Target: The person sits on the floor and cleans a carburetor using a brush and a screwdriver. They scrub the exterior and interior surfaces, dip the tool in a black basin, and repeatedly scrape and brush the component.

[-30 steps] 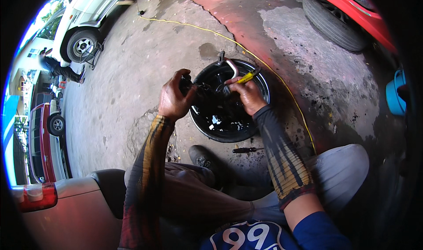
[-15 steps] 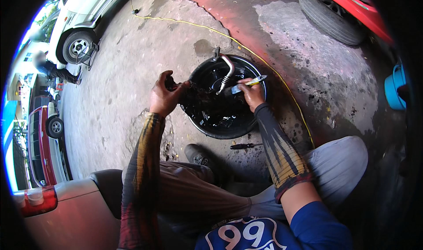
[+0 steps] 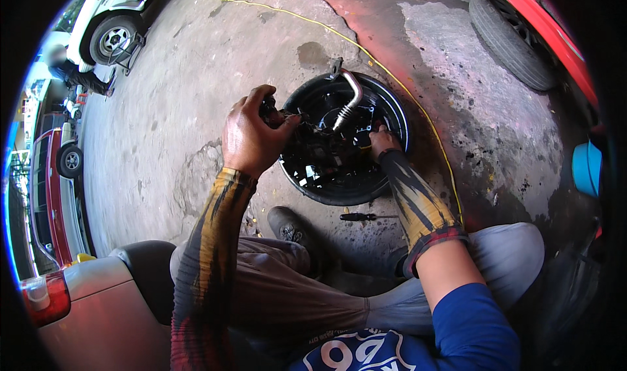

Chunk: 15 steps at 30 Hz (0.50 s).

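Observation:
A round black basin (image 3: pixel 397 103) of dark, shiny liquid stands on the concrete in front of me. My left hand (image 3: pixel 251 136) is closed round one end of a black, greasy part (image 3: pixel 313 139), held over the basin's left side. From near this part rises a bent silver pipe (image 3: pixel 354 90) with a ribbed section and a flange on top; I cannot tell whether they are joined. Low inside the basin's right side, my right hand (image 3: pixel 384 142) is closed on a paintbrush (image 3: pixel 365 149), of which only a yellowish bit shows. The bristles are hidden in the dark basin.
A black-handled screwdriver (image 3: pixel 356 217) lies by the basin's near rim. A yellow cord (image 3: pixel 428 113) runs past its right side. My boot (image 3: pixel 287 226) is close by. A blue bucket (image 3: pixel 586 168) stands far right, near a red car's tyre (image 3: pixel 509 41). Another person (image 3: pixel 75 74) is far left.
My right hand has gone down into the basin, and the brush, fully visible before, is mostly hidden. My left hand is raised a little with the part. The view has shifted slightly.

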Available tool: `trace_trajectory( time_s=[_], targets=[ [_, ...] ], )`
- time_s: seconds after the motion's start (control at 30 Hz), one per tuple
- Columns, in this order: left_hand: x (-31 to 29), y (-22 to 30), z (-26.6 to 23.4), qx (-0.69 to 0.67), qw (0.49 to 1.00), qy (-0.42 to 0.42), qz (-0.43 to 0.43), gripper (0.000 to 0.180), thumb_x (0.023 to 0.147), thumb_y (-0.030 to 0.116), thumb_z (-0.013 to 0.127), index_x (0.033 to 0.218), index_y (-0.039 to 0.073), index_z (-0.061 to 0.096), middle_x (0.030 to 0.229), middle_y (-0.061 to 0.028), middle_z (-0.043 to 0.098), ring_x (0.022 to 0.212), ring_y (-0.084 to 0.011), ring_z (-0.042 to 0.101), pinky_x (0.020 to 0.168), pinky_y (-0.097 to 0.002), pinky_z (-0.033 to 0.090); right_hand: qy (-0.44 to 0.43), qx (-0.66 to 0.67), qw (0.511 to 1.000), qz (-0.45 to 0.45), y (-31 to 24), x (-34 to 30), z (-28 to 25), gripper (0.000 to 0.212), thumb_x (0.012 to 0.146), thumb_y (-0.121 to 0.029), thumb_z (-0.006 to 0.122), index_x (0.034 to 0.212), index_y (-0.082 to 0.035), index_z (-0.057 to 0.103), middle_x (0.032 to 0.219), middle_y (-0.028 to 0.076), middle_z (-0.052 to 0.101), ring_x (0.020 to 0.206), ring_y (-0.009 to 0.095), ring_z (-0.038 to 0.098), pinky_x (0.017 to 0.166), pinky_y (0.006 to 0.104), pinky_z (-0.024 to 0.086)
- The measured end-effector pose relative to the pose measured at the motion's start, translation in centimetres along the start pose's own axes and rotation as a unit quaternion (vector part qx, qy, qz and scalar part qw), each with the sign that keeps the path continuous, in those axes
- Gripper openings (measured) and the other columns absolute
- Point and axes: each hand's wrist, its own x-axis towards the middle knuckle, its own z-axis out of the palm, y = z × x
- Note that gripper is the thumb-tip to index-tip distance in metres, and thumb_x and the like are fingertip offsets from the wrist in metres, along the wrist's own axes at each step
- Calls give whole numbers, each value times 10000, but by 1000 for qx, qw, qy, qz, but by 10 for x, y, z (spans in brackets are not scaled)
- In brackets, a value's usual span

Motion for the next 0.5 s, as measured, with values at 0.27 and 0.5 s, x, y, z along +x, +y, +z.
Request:
trace_trajectory(
  time_s=[0.27,0.5],
  targets=[
    [8,-5,-7,-4,998,-20,-59,573,734,290,897,1198,37,676,865,-99,704,769,-223,697,750,-362,568,-2,163,964,210,-13,3,-11,423,921,-381,761,1157,-33,711,1150,215,733,1099,364,710,924,470,569],
    [-2,3,5,60,998,-15,5,608,743,322,889,1233,45,659,1030,-176,709,951,-319,709,852,-413,567,-25,152,963,223,-12,3,15,472,922,-453,744,1155,-43,728,1106,218,742,1056,386,713,893,477,559]
  ],
)
